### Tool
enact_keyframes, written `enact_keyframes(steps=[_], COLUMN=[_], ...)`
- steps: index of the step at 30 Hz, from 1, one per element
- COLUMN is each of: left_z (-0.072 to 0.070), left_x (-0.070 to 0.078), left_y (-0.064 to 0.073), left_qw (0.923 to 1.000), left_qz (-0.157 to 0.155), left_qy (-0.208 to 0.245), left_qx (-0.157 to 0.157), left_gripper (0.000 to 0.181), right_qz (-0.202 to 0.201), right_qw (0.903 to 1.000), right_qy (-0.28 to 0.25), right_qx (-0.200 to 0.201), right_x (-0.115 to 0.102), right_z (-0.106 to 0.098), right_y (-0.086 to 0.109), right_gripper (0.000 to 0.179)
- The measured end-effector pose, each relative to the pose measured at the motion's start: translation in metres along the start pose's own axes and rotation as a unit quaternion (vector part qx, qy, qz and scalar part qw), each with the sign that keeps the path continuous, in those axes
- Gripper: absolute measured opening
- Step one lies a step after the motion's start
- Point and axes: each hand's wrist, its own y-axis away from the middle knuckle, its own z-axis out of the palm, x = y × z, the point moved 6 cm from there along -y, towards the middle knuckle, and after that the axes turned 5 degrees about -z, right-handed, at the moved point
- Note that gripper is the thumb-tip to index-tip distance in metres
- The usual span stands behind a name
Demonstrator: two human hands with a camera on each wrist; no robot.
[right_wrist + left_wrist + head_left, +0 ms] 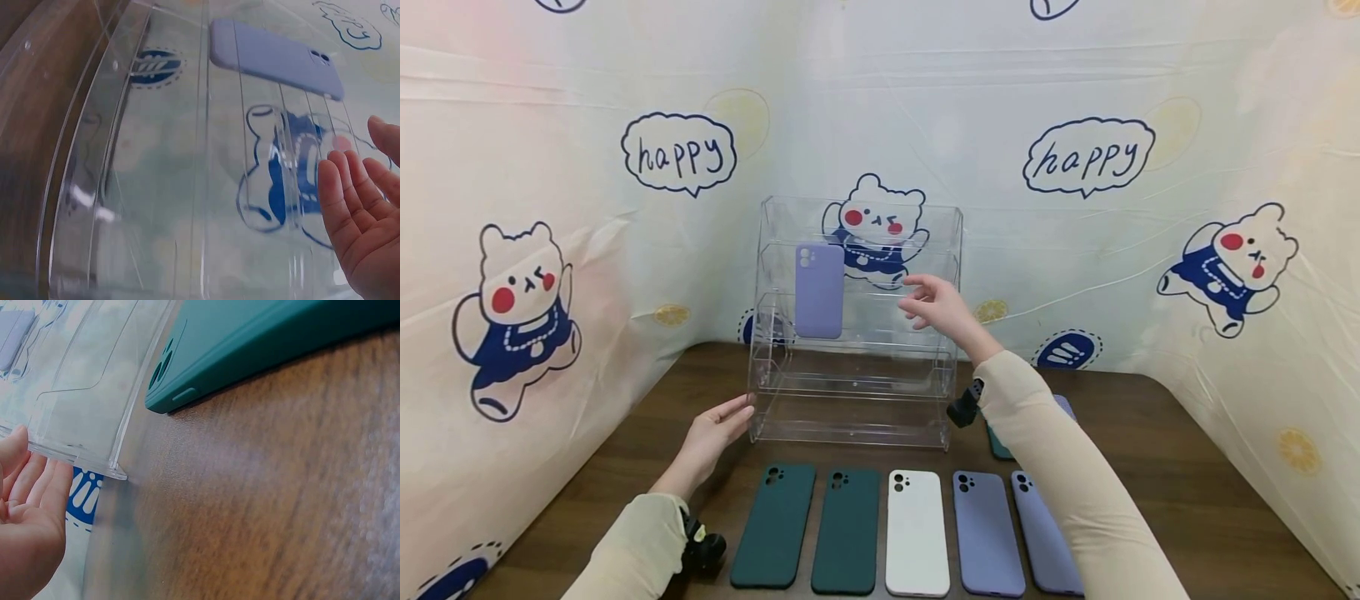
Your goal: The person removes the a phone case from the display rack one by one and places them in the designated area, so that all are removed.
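Note:
A clear tiered display rack stands on the table. In it, left of centre, leans a lilac phone case, camera cutout at the top. My left hand is at the rack's lower left side; in the left wrist view its thumb lies over the clear edge and its fingers lie behind it. My right hand hovers before the rack's right half, fingers loosely bent and nothing in them. In the right wrist view, the lilac case is apart from that hand.
A row in front holds two dark green cases, a white case and two lilac cases. More cases lie behind the right forearm, partly hidden. A printed curtain surrounds the table.

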Motion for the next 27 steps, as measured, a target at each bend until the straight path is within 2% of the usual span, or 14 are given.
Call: enact_keyframes(steps=[8,15,22,27], left_z=[-0.001,0.0,0.0,-0.001], left_x=[0.001,-0.002,-0.001,0.001], left_y=[0.001,0.002,0.003,0.003], left_qw=[0.9999,0.9998,0.9998,0.9998], left_qz=[-0.003,-0.006,-0.01,-0.008], left_qy=[0.012,0.018,0.018,0.019], left_qx=[0.003,-0.002,0.001,0.002], left_gripper=[0.055,0.057,0.057,0.055], right_qz=[-0.004,0.015,0.025,0.027], right_qw=[0.9997,0.9986,0.9968,0.9972], right_qy=[-0.022,-0.05,-0.068,-0.056], right_qx=[0.006,0.012,0.032,0.042], right_x=[0.0,0.008,0.009,0.007], right_z=[0.035,0.061,0.077,0.086], right_y=[-0.014,-0.022,-0.028,-0.03], right_gripper=[0.044,0.042,0.041,0.043])
